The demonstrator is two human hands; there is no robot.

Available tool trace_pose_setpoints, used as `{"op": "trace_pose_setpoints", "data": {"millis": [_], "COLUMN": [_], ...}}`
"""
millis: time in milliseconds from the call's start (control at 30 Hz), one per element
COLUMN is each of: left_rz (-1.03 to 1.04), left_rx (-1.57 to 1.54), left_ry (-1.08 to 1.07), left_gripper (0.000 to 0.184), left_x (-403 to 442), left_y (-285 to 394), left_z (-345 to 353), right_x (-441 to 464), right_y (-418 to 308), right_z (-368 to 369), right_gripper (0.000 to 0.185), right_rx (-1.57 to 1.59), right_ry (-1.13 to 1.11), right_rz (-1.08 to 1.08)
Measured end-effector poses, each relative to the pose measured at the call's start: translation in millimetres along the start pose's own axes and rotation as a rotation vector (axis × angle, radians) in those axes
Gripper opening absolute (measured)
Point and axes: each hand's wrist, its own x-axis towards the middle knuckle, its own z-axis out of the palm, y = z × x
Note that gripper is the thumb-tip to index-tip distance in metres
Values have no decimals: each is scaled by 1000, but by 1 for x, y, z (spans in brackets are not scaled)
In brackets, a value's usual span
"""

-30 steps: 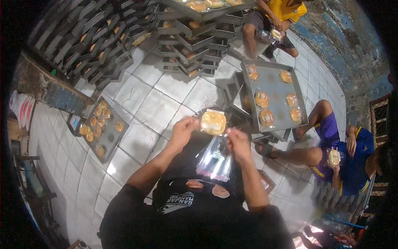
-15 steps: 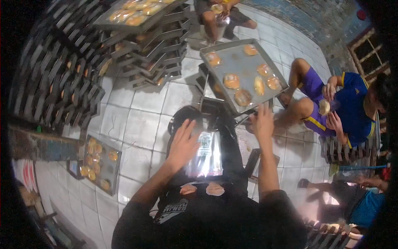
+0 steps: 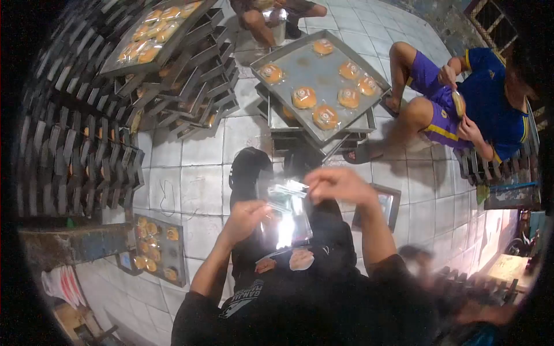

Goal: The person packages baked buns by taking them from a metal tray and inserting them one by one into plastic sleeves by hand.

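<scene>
A shiny stack of clear plastic bags lies on my lap. My left hand is closed at the left edge of the bags, thumb and fingers pinching the plastic. From the right, my right hand pinches the upper edge of a clear bag, its fingertips partly blurred and behind glare. Beyond my knees, a large metal tray holds several round buns in clear wrappers, one of them a wrapped bun at the near corner. Neither hand touches the tray.
Stacked trays of buns rise at the upper left, beside dark racks. A smaller bun tray lies on the tiled floor at left. At right, a seated person in a blue shirt handles a bun; another person sits beyond.
My right hand has come back from beside the large tray to the bags on my lap. My left hand, open before, has closed on the plastic. The view has shifted.
</scene>
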Motion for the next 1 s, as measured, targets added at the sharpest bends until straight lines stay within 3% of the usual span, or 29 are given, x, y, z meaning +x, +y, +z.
{"op": "trace_pose_setpoints", "data": {"millis": [33,100,133,200,267,400,433,500,700,867,967,1000], "left_rz": [-57,73,102,94,19,32,26,61,-56,-20,-46,-41], "left_rx": [-118,-324,-442,-607,-664,-566,-558,-510,-470,-410,-406,-392], "left_ry": [-53,175,288,470,480,475,473,485,583,579,624,622], "left_gripper": [16,24,23,23,25,25,25,26,29,30,30,30], "left_x": [4,14,25,40,48,61,60,60,61,64,66,65], "left_y": [-1,-6,-2,0,-15,-41,-43,-41,-38,-49,-45,-46], "left_z": [-3,-11,-13,-17,-15,-3,-2,-1,11,16,30,32], "right_x": [5,27,31,32,31,67,76,100,118,119,100,91], "right_y": [12,100,117,145,174,221,224,223,236,257,245,249], "right_z": [-19,-41,-55,-70,-74,-88,-89,-86,-95,-107,-121,-138], "right_gripper": [23,31,31,42,53,52,52,52,49,48,47,45], "right_rx": [477,-407,-427,-98,242,33,43,17,-207,-172,-27,70], "right_ry": [-16,508,474,634,815,995,997,945,1042,1073,805,724], "right_rz": [274,182,173,292,437,369,374,188,308,206,131,286]}}
